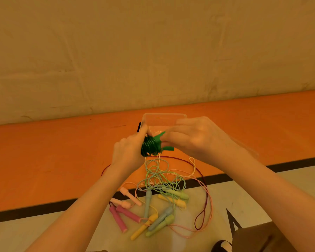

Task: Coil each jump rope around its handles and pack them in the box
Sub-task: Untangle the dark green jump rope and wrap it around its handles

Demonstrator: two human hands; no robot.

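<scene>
Down on the floor [44, 160], an orange band ran beside a pale one, a dark stripe between. A clear box [164, 119] sat on the orange. A tangle of pastel jump ropes [153, 206] sprawled across the stripe, handles lying on the pale part.

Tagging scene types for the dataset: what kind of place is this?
Probably a gym or sports hall floor, though that's a guess. Cues: orange flooring bordered by a painted black line, a plain wall, and loose jump ropes piled on the floor.
</scene>
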